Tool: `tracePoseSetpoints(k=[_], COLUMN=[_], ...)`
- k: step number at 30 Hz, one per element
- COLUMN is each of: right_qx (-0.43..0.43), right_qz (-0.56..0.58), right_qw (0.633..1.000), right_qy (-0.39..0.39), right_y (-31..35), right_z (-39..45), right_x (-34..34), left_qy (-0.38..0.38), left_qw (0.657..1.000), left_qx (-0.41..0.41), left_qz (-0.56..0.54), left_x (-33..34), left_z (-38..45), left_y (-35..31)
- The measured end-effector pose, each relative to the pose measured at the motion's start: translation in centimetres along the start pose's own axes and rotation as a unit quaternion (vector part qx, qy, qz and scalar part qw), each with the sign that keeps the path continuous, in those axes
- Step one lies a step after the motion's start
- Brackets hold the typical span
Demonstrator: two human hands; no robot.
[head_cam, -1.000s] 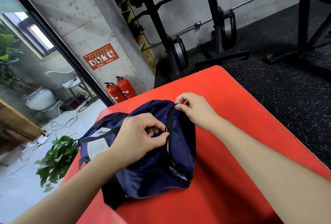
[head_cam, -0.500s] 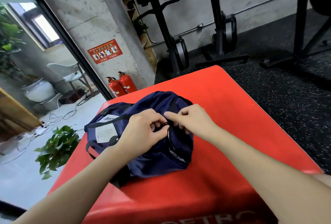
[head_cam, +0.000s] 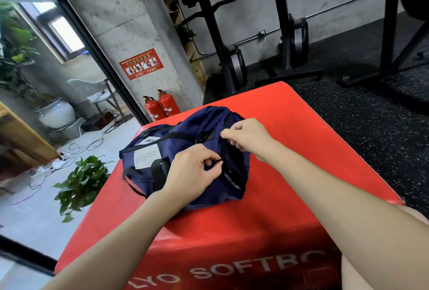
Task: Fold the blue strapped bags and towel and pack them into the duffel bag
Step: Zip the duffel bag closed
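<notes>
Navy duffel bag (head_cam: 195,136) lying on the red padded worktop (head_cam: 301,127), toward its far left part, black zipper line (head_cam: 228,169) running along the top from far to near. Left hand (head_cam: 192,173) resting on the near half of the bag, grip clamped: thumb and forefinger pinching a small black zipper pull (head_cam: 219,162) at the zipper line, remaining fingers curled. Right hand (head_cam: 247,137) over the far end of the bag, grip likewise together, fingertips pinching the bag fabric just beside the zipper. Both bare forearms entering from the lower edge. White label patch (head_cam: 146,156) on the bag's left side panel, with a smaller white tag (head_cam: 148,140) above it; black carry straps (head_cam: 160,173) draped across and hanging off that side toward the worktop's left edge. Contents of the bag hidden. White lettering (head_cam: 250,269) on the near face of the worktop, partly cut off. Beyond the worktop's far left corner, two red fire extinguishers (head_cam: 161,107) standing against a concrete pillar (head_cam: 130,34) bearing a red instruction sign (head_cam: 141,64). Leafy green potted plant (head_cam: 81,183) on the grey floor to the left, near loose cables (head_cam: 79,148), a white ceramic jar (head_cam: 56,113) and a pale chair (head_cam: 97,90). Black exercise machines (head_cam: 290,34) on dark speckled rubber flooring (head_cam: 371,115) at the rear right.
</notes>
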State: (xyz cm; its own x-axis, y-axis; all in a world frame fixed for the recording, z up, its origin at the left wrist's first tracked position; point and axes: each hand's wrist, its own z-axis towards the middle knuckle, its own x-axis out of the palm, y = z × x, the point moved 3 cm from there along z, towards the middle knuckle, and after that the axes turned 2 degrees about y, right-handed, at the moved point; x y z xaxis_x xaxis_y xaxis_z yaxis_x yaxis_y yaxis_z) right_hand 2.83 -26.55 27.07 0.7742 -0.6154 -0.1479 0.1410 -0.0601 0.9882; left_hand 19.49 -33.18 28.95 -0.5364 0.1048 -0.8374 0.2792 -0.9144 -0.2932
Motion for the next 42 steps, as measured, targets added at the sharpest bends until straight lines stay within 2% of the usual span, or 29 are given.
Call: tracePoseSetpoints(k=[4,8,11,18,22,25,28,32,37,42], right_qx=[-0.011,0.021,0.042,-0.013,-0.08,-0.157,-0.203,-0.228,-0.223,-0.201], right_qz=[-0.031,-0.144,-0.145,-0.137,-0.183,-0.181,-0.182,-0.182,-0.172,-0.163], right_qw=[0.999,0.983,0.977,0.983,0.978,0.971,0.962,0.956,0.958,0.964], right_qy=[-0.006,0.109,0.148,0.122,0.067,0.026,-0.007,-0.03,-0.047,-0.06], right_y=[0.4,0.1,-1.0,-1.9,-2.1,-2.2,-2.4,-2.6,-2.4,-1.5], right_z=[0.3,-1.1,-2.0,-2.3,-2.5,-2.8,-2.9,-2.7,-2.3,-2.1], right_x=[-0.1,0.4,1.0,1.8,1.7,1.8,1.9,2.0,2.0,1.9], left_qy=[-0.003,-0.008,-0.015,-0.028,-0.099,-0.158,-0.192,-0.204,-0.219,-0.226], left_qw=[1.0,1.0,1.0,0.998,0.989,0.976,0.969,0.963,0.965,0.958], left_qx=[-0.024,-0.022,-0.021,-0.005,0.028,0.076,0.089,0.099,0.047,0.073], left_qz=[0.013,0.01,0.01,0.058,0.107,0.13,0.127,0.148,0.135,0.158], left_x=[0.0,-0.1,0.4,1.0,1.5,2.1,2.2,2.8,3.3,3.0], left_z=[-0.1,-0.3,-0.8,-2.1,-2.9,-3.6,-3.9,-4.0,-3.9,-3.8], left_y=[0.4,0.7,0.8,0.3,0.4,0.0,-0.3,-0.5,-0.6,-0.1])
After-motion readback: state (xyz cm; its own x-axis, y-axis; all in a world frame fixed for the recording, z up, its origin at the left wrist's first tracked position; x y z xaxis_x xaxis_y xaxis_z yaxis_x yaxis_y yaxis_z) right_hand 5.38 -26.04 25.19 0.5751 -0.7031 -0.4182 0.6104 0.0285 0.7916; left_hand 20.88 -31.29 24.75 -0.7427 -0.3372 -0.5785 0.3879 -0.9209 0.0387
